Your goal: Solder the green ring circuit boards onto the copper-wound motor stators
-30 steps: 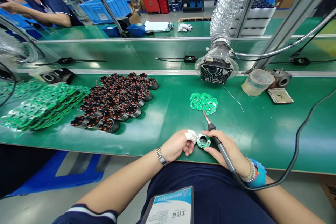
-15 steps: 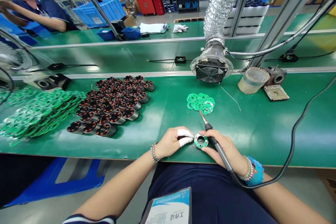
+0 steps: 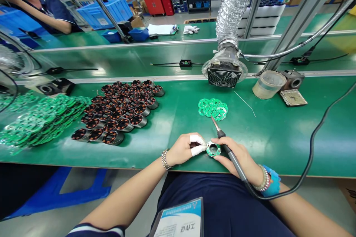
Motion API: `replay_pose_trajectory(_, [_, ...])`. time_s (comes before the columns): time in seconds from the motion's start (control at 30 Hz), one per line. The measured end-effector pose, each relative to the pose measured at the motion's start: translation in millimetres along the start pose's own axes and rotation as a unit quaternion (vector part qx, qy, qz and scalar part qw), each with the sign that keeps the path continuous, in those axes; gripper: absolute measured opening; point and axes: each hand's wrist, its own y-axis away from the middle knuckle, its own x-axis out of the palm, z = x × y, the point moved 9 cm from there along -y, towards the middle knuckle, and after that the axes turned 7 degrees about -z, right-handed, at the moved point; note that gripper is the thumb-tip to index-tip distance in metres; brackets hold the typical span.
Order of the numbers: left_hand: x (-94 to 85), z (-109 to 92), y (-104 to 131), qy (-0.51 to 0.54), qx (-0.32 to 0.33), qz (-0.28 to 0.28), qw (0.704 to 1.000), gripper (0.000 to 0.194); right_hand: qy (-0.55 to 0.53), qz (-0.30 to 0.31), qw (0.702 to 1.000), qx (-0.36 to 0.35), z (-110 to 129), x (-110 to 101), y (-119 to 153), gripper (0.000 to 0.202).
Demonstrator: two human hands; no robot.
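In my right hand [image 3: 243, 157] is a soldering iron [image 3: 233, 158], its tip pointing up and away, just short of a small cluster of green ring-shaped circuit boards [image 3: 213, 109]. Thumb and fingertips of the same hand also grip the right side of a motor stator [image 3: 213, 154] topped with a green ring board. My left hand [image 3: 185, 149], two fingers wrapped in white tape, is pinched shut at the stator's left edge. Whatever lies between those fingertips is too small to make out.
Rows of copper-wound stators [image 3: 119, 109] and a large pile of green ring boards [image 3: 41, 120] stand to the left. A fume fan [image 3: 224, 77] hangs beyond the cluster, with solder wire [image 3: 244, 103] nearby. A tub [image 3: 268, 84] and sponge tray [image 3: 293, 98] sit right. Across the line, a co-worker's arm [image 3: 52, 22].
Black boxes with cables on the strip behind the bench have shifted left. My left hand has edged slightly right, still at the stator. The co-worker's arm has moved.
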Motion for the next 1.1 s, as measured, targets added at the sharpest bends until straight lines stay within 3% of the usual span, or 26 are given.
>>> replay_pose_trajectory(0.13, [5.6,12,2,0.028,-0.115,-0.092,0.989,0.011,0.034,-0.025,0.998,-0.037,6,1,2,0.037])
replay_pose_trajectory(0.2, [4.7,12,6,0.007,-0.134,-0.148,0.98,0.014,0.057,-0.045,0.996,-0.059,11,1,3,0.035])
replay_pose_trajectory(0.27, [-0.8,5,12,-0.048,-0.104,-0.202,0.973,0.014,0.071,-0.056,0.993,-0.071,15,2,4,0.033])
replay_pose_trajectory(0.33, [-4.2,-10,19,-0.127,-0.03,-0.224,0.966,0.011,0.076,-0.055,0.993,-0.073,16,3,3,0.032])
replay_pose_trajectory(0.4, [0.3,-26,29,-0.206,0.064,-0.201,0.956,0.012,0.077,-0.054,0.993,-0.073,17,3,3,0.032])
replay_pose_trajectory(0.5, [14.7,-40,43,-0.325,0.169,-0.136,0.92,0.03,0.081,-0.055,0.992,-0.074,16,3,3,0.032])
replay_pose_trajectory(0.6, [24.6,-39,45,-0.45,0.177,-0.078,0.872,0.04,0.092,-0.056,0.991,-0.078,16,6,4,0.031])
replay_pose_trajectory(0.67, [24.1,-36,41,-0.48,0.152,-0.044,0.863,0.042,0.103,-0.059,0.99,-0.08,17,7,5,0.03])
replay_pose_trajectory(0.77, [10.5,-34,34,-0.401,0.109,-0.028,0.909,0.041,0.113,-0.056,0.99,-0.062,15,6,4,0.031])
replay_pose_trajectory(0.87, [-8.0,-21,32,-0.254,0.014,-0.045,0.966,0.034,0.094,-0.037,0.994,-0.049,13,1,-1,0.038])
replay_pose_trajectory(0.97, [-7.1,-7,33,-0.181,-0.056,-0.041,0.981,0.025,0.059,0.004,0.995,-0.077,15,0,-9,0.036])
replay_pose_trajectory(1.1, [1.1,-4,28,-0.136,-0.06,-0.054,0.987,0.016,0.047,0.036,0.994,-0.09,12,2,-16,0.035])
